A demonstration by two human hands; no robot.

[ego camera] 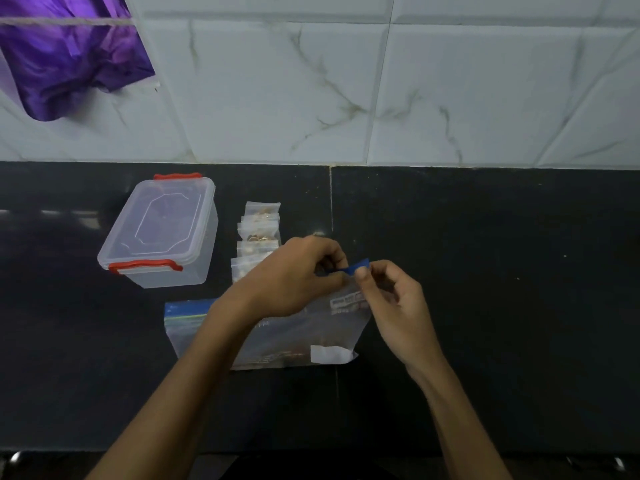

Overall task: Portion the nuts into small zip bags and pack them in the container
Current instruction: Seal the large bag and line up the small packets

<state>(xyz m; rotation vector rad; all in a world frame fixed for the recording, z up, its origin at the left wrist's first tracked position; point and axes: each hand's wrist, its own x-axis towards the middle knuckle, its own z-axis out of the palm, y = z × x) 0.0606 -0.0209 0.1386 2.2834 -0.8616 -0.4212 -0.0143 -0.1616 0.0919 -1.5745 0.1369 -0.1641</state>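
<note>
Blue zip strip [349,268] of large bag [277,337] pinched by left hand [294,275] and right hand [391,299], held raised. Strip's long axis runs left-right between both thumbs. 4 filled small bags [258,237] laid beyond left hand, beside closed container [159,230].

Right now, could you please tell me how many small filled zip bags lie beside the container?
4, in an overlapping column right of the container: farthest, second, third, nearest, partly behind the left hand. More may be hidden.
</note>
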